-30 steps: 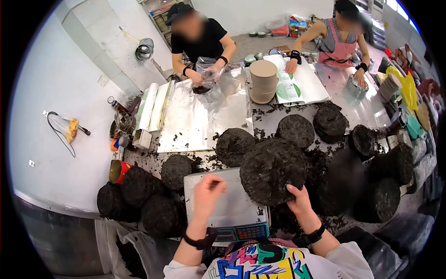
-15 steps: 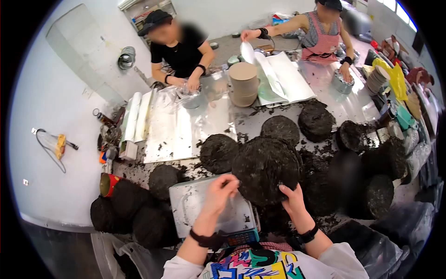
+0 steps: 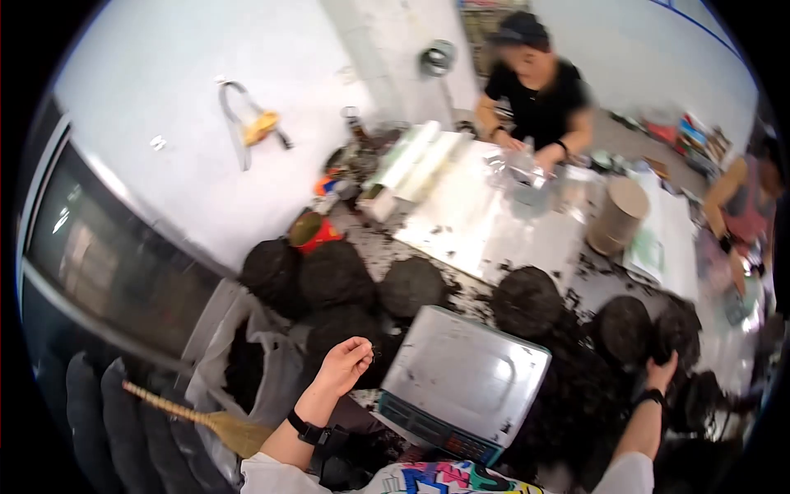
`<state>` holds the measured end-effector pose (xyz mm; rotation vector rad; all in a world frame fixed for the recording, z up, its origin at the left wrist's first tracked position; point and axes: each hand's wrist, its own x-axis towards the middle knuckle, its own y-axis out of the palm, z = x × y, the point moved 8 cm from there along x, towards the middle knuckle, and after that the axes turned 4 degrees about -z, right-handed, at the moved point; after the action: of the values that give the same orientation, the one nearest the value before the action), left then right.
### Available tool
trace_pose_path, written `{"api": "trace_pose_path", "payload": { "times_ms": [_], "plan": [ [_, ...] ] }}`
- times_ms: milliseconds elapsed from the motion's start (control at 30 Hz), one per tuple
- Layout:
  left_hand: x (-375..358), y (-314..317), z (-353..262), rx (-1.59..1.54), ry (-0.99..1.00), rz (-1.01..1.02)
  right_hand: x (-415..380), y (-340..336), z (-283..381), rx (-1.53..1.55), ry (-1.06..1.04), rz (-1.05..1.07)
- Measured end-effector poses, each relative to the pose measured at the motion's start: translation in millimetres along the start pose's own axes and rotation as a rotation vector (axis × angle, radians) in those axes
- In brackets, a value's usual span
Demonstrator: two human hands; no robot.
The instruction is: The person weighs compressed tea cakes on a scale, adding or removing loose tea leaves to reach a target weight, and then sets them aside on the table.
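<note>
The big tea cake has been released. The left hand [image 3: 346, 362] is pinched on crumbs beside the scale [image 3: 465, 379]; the right hand [image 3: 662, 370] is clamped on a tea cake [image 3: 679, 329] by the counter [image 3: 494, 222] edge.

The scale [image 3: 465, 383] sits between both hands, tea cakes [image 3: 411, 286] behind it.

White wall [image 3: 164, 99] fills 9 to 12 o'clock, plain, evenly lit. Pale pillar [image 3: 387, 41] at 12 with a grey round fixture [image 3: 436, 58] hung on it. Dark glazed panel [image 3: 99, 272] runs along 8 to 9 o'clock, faint reflections. Metal-topped worktable [image 3: 485, 222] spans centre to 3 o'clock. Straw broom [image 3: 206, 416] at 7 o'clock. Far right blurred.
</note>
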<state>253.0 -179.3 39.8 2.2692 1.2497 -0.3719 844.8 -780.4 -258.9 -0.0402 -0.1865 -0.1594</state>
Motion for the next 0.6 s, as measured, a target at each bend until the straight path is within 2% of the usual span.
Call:
{"api": "trace_pose_path", "payload": {
  "times_ms": [33, 67, 100, 133, 167, 200, 267, 333, 367, 433, 533, 567, 600],
  "plan": [
    [0, -23, -16, 0.008, 0.037, -0.062, 1, 0, -8, 0.09, 0.151, -0.006],
    [3, -43, -33, 0.019, 0.063, -0.114, -8, 0, -33, 0.426, 0.561, -0.074],
    [12, -63, -51, 0.021, 0.112, -0.135, -24, 2, -38, 0.555, 0.835, -0.19],
    [24, -82, -69, 0.024, 0.155, -0.154, -38, 3, -41, 0.552, 0.959, -0.232],
    [39, -98, -90, 0.063, 0.19, -0.166, -60, -1, -27, 0.46, 1.006, -0.391],
    [60, -114, -111, 0.085, 0.234, -0.155, -89, 2, 4, 0.364, 1.049, -0.55],
    [110, -139, -158, 0.118, 0.354, -0.241, -120, 21, 36, 0.563, 0.935, -0.409],
    [181, -182, -192, 0.173, 0.421, -0.263, -160, 37, 65, 0.676, 0.89, -0.174],
    [220, -206, -204, 0.199, 0.441, -0.278, -183, 45, 85, 0.631, 0.908, -0.151],
    [276, -243, -225, 0.21, 0.454, -0.468, -226, 49, 122, 0.448, 0.823, -0.016],
    [337, -274, -236, 0.14, 0.405, -0.615, -282, 27, 153, 0.19, 0.793, -0.024],
    [361, -290, -236, 0.418, 0.272, -0.641, -301, 37, 187, 0.156, 0.792, -0.052],
    [411, -316, -232, 0.939, 0.376, -0.585, -321, 59, 231, 0.122, 0.795, -0.079]
  ]
}}
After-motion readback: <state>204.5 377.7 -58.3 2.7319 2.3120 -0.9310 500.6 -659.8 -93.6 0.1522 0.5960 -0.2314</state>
